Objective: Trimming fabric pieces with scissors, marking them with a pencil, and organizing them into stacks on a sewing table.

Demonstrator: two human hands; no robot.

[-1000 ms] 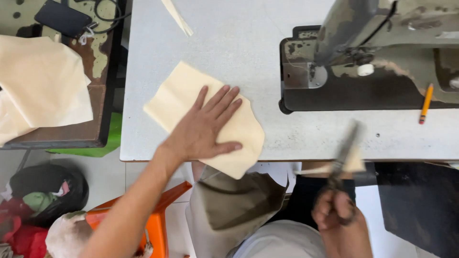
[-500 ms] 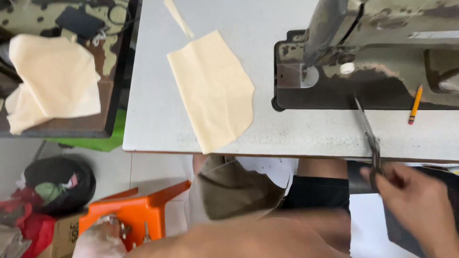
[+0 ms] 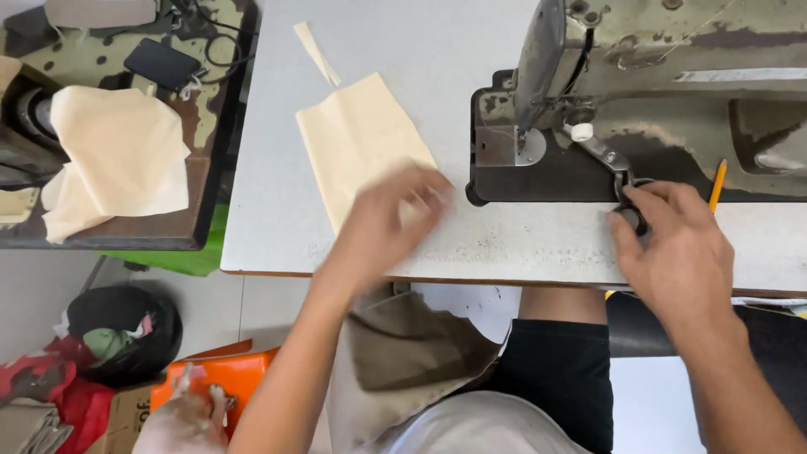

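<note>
Holding now: the right hand is gripping the black handles of the scissors, fingers curled around them, blades lying on the base of the sewing machine.
Left hand: the left hand is hovering or pressing over the lower end of the cream fabric piece; it is blurred, so I cannot tell if the fingers are closing on the cloth.
Fabric piece: it is lying flat on the grey table, just left of the machine base, its near end under the left hand.
Strip: a narrow cream strip is lying beyond the fabric piece, apart from it.
Pencil: a yellow pencil is resting just right of the right hand.
Side table: more cream cloth and a dark phone are sitting on the worn table at the far left.
</note>
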